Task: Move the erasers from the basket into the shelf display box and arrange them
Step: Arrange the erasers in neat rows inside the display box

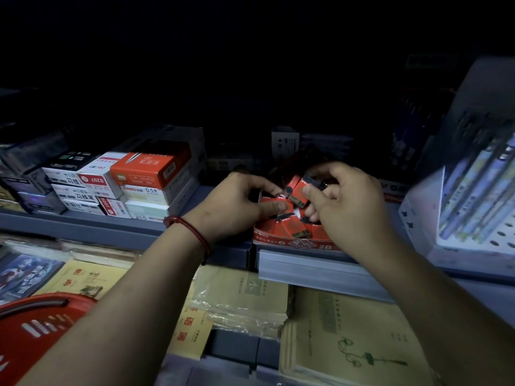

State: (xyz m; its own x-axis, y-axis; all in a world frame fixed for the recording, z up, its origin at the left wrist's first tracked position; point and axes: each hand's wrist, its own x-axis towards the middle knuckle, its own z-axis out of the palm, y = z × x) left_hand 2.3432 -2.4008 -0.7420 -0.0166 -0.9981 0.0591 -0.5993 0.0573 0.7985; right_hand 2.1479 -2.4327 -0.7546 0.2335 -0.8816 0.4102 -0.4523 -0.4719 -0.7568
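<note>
right fingers: pinched on a small red-and-black sleeved eraser marked 2B, held tilted over the box so I can turn it to match the row.
left fingers: thumb and forefinger closed on another red eraser at the box's left side, looks like steadying it while the right one goes in.
right hand: curled over the box from the right, clenched around its eraser.
left hand: reaching in from the left, red cord bracelet on the wrist.
erasers in box: several already inside, some lying flat, some askew, not yet a neat row; red sleeves with dark ends, 2B print on a few.
red cardboard display box: sits at the front edge of the grey shelf, 2B printed on its front lip.
red plastic basket: lower left, well apart from the box; contents not visible.
progress guess: mostly arranging now.
lighting: dim, back of shelf unreadable.
</note>
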